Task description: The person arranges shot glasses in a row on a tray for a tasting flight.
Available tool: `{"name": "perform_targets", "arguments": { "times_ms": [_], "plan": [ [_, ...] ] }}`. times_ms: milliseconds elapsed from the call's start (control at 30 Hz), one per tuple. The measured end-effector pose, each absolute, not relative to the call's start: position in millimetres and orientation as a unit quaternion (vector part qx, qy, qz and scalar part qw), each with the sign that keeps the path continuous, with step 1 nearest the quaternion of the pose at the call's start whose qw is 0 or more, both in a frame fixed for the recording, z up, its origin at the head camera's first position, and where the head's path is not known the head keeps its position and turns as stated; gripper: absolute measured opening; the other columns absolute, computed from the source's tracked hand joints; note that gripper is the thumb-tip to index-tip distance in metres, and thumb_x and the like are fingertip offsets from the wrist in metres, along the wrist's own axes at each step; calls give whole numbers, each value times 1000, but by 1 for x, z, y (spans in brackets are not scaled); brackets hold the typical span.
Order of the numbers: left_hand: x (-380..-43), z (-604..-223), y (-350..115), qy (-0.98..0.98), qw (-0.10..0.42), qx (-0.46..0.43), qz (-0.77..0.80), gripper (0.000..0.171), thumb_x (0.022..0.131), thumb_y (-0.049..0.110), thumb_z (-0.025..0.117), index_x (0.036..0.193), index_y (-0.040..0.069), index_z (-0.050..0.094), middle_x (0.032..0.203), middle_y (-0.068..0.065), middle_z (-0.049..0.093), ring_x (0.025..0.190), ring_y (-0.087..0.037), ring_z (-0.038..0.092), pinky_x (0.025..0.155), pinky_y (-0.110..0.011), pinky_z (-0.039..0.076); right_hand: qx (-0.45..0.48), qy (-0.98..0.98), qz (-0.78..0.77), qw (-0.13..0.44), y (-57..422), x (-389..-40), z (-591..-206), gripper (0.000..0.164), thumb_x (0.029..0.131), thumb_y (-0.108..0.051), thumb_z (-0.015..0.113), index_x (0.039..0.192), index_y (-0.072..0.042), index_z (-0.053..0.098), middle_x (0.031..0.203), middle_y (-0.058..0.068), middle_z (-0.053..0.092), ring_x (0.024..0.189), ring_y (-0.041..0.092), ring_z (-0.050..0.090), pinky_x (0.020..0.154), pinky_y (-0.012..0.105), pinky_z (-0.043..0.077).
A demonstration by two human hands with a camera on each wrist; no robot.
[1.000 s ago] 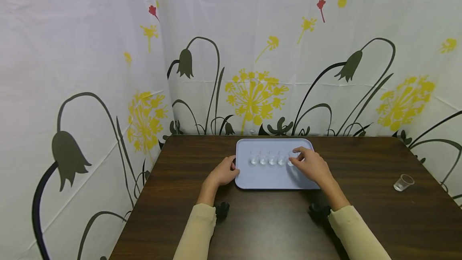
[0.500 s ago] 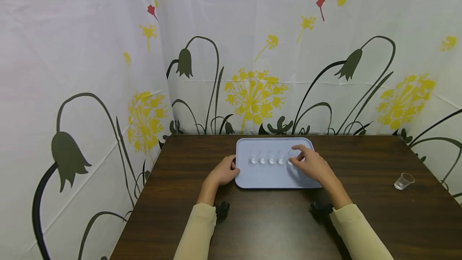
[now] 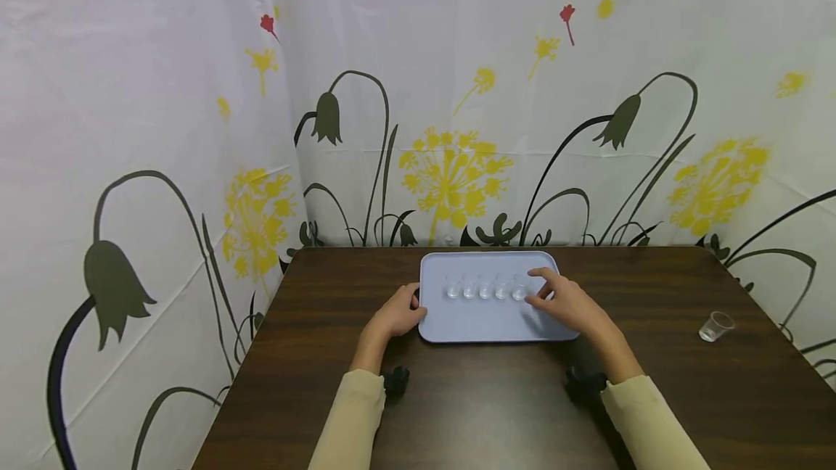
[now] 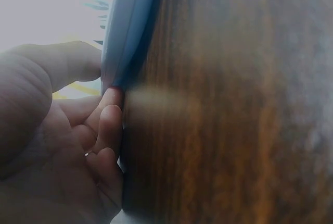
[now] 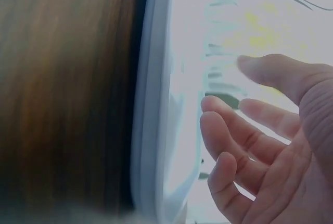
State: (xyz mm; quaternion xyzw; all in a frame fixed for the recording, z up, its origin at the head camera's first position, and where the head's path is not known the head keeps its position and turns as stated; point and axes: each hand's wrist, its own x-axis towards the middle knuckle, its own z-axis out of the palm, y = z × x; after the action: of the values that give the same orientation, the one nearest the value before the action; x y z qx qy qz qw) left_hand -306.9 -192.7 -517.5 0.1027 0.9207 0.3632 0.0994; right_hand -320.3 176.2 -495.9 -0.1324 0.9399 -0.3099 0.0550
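Observation:
My left hand point(image 3: 398, 312) grips the left edge of a pale blue tray point(image 3: 483, 328); in the left wrist view its thumb lies on the rim and fingertips reach underneath. Several small clear shot glasses stand upright in a row across the tray, ending on the right with one shot glass point(image 3: 519, 291). Just right of that glass hovers my right hand point(image 3: 570, 303), thumb and forefinger apart with nothing between them. The right wrist view shows the right hand point(image 5: 270, 140) over the tray with loosely bent fingers, while the row of glasses looks faint and washed out.
Another clear shot glass point(image 3: 715, 326) leans or lies tilted on the dark wooden table point(image 3: 496, 412), well right of the tray. Behind the table hangs a white curtain point(image 3: 392, 6) printed with flowers.
My right hand has let go of the rightmost shot glass and drawn slightly away to the right. My left hand stays on the tray edge. The head view has shifted a little.

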Motion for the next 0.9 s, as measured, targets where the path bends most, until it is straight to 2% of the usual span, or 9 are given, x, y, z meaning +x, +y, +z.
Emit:
{"name": "perform_targets", "arguments": {
  "times_ms": [100, 367, 600, 733, 900],
  "plan": [
    [-308, -524, -197, 924, 99, 95, 357, 63, 99, 15, 59, 154, -12, 43, 106, -12, 53, 95, -23, 53, 92, -39, 44, -125, 942, -307, 52, 180, -314, -495, 53, 104, -35, 71, 148, -7, 59, 106, 14, 75, 91, 24, 67, 76, 38, 55],
    [-311, -522, -201, 921, 100, 88, 366, 64, 100, 14, 62, 155, -12, 43, 107, -13, 54, 97, -24, 53, 93, -41, 45, -121, 938, -323, 25, 208, -298, -487, 46, 106, -30, 68, 143, -2, 62, 105, 12, 76, 90, 22, 67, 73, 36, 53],
    [-311, -518, -201, 922, 98, 86, 364, 62, 100, 12, 63, 154, -11, 43, 107, -13, 56, 99, -24, 54, 95, -43, 45, -84, 941, -327, 30, 250, -290, -476, 53, 109, -40, 62, 146, -2, 58, 104, 12, 76, 92, 22, 71, 72, 36, 53],
    [-309, -519, -198, 921, 95, 90, 366, 62, 99, 11, 63, 154, -12, 44, 105, -13, 56, 97, -24, 54, 95, -43, 46, -53, 947, -315, 30, 275, -281, -467, 60, 110, -49, 57, 148, -2, 57, 109, 18, 76, 96, 27, 72, 71, 37, 53],
    [-307, -519, -195, 921, 92, 98, 366, 64, 98, 13, 62, 154, -12, 43, 105, -12, 55, 97, -24, 54, 94, -41, 45, -21, 952, -305, 20, 309, -269, -457, 66, 112, -52, 49, 150, 2, 52, 121, 30, 72, 103, 41, 73, 74, 48, 58]
  ]
}}
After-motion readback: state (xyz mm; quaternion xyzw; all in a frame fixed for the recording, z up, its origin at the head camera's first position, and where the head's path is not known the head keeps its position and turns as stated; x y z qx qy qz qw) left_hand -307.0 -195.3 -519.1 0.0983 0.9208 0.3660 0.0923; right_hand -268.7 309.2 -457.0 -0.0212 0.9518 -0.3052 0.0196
